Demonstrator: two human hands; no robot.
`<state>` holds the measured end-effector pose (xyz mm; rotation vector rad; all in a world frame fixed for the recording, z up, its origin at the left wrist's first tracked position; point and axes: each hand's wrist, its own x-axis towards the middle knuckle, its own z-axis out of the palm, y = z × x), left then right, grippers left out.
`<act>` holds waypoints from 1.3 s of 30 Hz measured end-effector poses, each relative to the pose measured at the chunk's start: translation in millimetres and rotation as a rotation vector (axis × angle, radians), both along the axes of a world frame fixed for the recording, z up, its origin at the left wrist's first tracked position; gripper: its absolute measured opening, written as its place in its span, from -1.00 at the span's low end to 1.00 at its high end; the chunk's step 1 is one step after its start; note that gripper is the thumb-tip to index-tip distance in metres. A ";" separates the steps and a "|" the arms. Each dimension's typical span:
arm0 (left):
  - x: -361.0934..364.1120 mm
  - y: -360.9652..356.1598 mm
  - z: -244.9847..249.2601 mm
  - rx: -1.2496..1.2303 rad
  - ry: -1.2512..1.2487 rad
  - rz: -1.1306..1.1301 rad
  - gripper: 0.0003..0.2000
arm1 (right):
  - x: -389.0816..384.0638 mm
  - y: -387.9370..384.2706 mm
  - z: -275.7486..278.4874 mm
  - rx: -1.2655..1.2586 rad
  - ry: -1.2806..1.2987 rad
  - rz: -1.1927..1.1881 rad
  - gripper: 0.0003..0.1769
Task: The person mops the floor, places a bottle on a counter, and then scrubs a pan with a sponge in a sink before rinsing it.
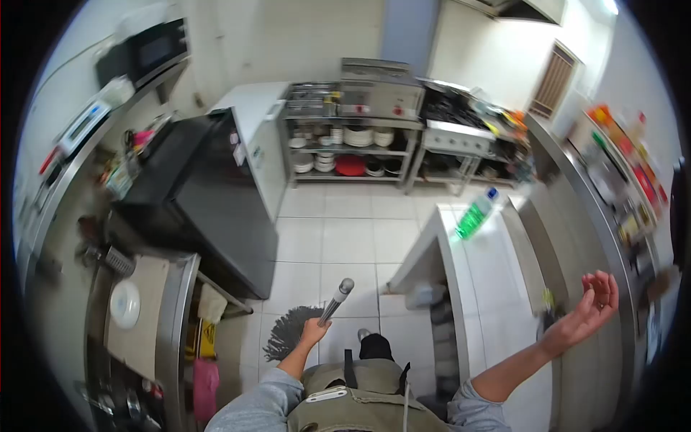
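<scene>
My left hand (315, 331) is wrapped round the grey handle of a mop (333, 304), below its rounded top end. The mop's dark grey strings (289, 335) spread over the tiled floor just beyond and left of that hand. Out to the right, my right hand (590, 309) is raised above the counter with its palm turned up and fingers loosely bent, holding nothing. Ahead of it on the white tiled counter (482, 281) stands a clear bottle (475, 216) with green liquid and a blue cap.
A dark fridge (209, 194) stands at the left, beside a steel table with a white plate (125, 304). Shelves with pots and dishes (353, 137) and a stove (457, 137) line the back. White floor tiles (324, 241) run between the fridge and the counter.
</scene>
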<state>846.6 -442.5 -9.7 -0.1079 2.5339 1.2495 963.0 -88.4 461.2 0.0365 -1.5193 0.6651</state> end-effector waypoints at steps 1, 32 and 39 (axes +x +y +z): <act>7.4 1.5 -8.5 0.001 -0.002 -0.065 -0.68 | 39.6 -0.1 -8.2 -0.014 -0.020 -0.170 -0.62; 92.5 45.1 -25.7 -0.063 0.136 -0.332 -0.76 | 269.0 244.6 71.7 -0.120 -1.016 -0.602 -0.56; 97.2 39.0 -27.0 -0.081 0.119 -0.265 -0.75 | 248.7 228.4 80.5 -0.013 -1.154 -0.645 -0.49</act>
